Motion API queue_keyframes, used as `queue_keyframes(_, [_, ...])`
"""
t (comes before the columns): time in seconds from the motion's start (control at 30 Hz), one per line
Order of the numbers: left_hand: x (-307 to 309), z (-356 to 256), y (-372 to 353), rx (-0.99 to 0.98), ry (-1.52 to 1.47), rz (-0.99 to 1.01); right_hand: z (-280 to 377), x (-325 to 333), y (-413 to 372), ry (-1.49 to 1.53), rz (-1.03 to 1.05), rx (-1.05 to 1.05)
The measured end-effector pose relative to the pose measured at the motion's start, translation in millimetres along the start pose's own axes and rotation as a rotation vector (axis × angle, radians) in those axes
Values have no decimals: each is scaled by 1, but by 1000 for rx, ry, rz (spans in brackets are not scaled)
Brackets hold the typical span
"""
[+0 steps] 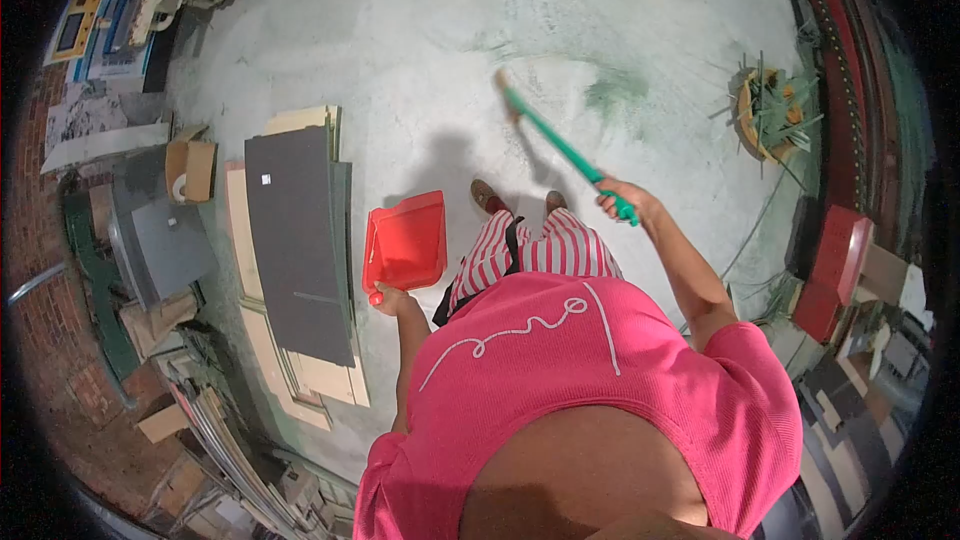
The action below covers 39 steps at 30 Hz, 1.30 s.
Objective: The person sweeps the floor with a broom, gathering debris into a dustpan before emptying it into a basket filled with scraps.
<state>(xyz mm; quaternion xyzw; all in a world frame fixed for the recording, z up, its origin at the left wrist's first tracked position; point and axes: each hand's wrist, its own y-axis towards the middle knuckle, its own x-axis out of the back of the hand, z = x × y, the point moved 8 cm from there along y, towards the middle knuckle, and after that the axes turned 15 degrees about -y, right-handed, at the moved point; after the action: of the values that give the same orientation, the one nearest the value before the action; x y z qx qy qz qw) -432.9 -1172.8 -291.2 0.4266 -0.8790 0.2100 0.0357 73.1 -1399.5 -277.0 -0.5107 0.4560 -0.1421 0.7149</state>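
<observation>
My right hand (pixel 624 200) is wrapped round the lower end of a green-handled brush (pixel 556 142), held out in front of me. Its narrow brownish head points up and left over the pale floor. In my left hand (pixel 394 301) is the short handle of a red dustpan (pixel 407 240), which hangs beside my left leg with its wide end away from me. Brush and dustpan are well apart. Below them show my striped trousers (pixel 545 255) and brown shoes.
Dark and light boards (pixel 295 230) lie stacked on the floor to my left, near an open cardboard box (pixel 190 170). At right sits a round container (pixel 770 115) full of thin green strips. Machinery (pixel 840 70) edges the right side. The concrete floor (pixel 420 20) has dusty smears.
</observation>
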Motion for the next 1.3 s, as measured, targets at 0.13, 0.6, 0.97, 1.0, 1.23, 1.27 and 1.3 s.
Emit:
queue_keyframes(0.13, [-12,1,32,-199,52,133,-27,-64,71,-301,290,-262])
queue_keyframes(0.6, [74,-54,110,-290,69,-254,47,-191,219,-605,275,-275])
queue_keyframes(0.97, [53,-82,138,-150,402,-190,164,-46,144,292,55,230])
queue_keyframes(1.0, [39,-86,138,-161,420,-171,166,-34,134,326,2,273])
queue_keyframes(1.23, [-99,-60,199,-116,112,98,170,0,89,490,-212,375])
queue_keyframes(1.27, [-110,-52,209,-60,-19,121,167,-4,91,523,-163,353])
queue_keyframes(1.3, [-121,-44,218,-1,-149,137,163,-12,90,497,-212,343])
